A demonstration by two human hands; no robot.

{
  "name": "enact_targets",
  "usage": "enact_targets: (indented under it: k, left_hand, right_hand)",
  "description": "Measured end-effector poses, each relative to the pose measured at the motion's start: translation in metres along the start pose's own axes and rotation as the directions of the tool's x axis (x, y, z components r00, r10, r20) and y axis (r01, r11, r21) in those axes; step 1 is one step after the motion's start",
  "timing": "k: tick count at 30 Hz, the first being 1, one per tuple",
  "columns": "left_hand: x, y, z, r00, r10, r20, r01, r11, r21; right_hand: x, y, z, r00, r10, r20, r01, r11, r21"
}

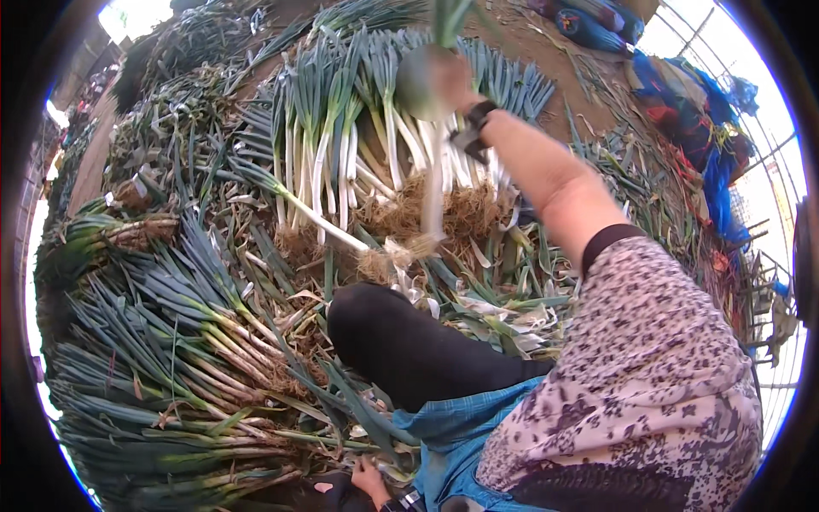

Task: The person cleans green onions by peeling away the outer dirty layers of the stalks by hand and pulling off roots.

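Observation:
My right hand [452,81], partly smeared by motion, is raised over a row of leeks and closed around one leek [436,183]. Its green leaves stick up above my fist, and its blurred white stem and roots hang below. Under it, trimmed-looking leeks [328,145] lie side by side, white stems and brown roots toward me. One leek [316,218] slants across in front of them. At the bottom edge, my left hand [369,480] is low by the untidy leeks, its fingers curled; what they grip is not clear.
A large heap of untrimmed leeks [196,341] fills the left side. Loose leaves and peelings [512,316] litter the ground around my dark-clad knee [384,333]. More cut greens [188,51] pile up at the far left. Blue sacks and netting [717,171] lie along the right wall.

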State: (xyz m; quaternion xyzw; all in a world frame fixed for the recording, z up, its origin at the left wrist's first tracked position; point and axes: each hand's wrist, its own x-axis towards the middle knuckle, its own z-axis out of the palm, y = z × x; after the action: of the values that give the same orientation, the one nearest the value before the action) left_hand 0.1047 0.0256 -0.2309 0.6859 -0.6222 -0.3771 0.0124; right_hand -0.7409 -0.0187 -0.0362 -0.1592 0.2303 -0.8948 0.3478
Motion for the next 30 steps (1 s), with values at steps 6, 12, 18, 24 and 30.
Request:
enact_targets:
  k: [6,12,18,24,30]
  left_hand:
    - [0.01,0.071,0.082,0.896,0.429,0.115,-0.436,0.899,0.036]
    - [-0.045,0.05,0.125,0.524,0.205,0.827,-0.24,0.967,-0.088]
    - [-0.002,0.076,0.118,0.919,0.35,0.182,-0.321,0.932,-0.169]
    - [0.057,0.059,0.076,0.985,-0.175,0.003,0.13,0.721,-0.681]
    - [0.06,0.047,0.072,0.989,-0.148,0.013,0.115,0.709,-0.696]
  right_hand:
    - [0.038,-0.097,-0.109,0.782,-0.416,0.464,0.619,0.606,-0.5]
    - [0.01,0.244,0.119,0.912,0.409,0.017,-0.037,0.124,-0.992]
    - [-0.098,0.489,0.189,0.434,0.901,0.007,0.095,-0.038,-0.995]
    - [-0.237,0.648,0.089,0.372,0.923,0.094,0.841,-0.292,-0.456]
    - [-0.288,0.64,0.105,0.652,0.601,-0.462,-0.062,-0.565,-0.823]
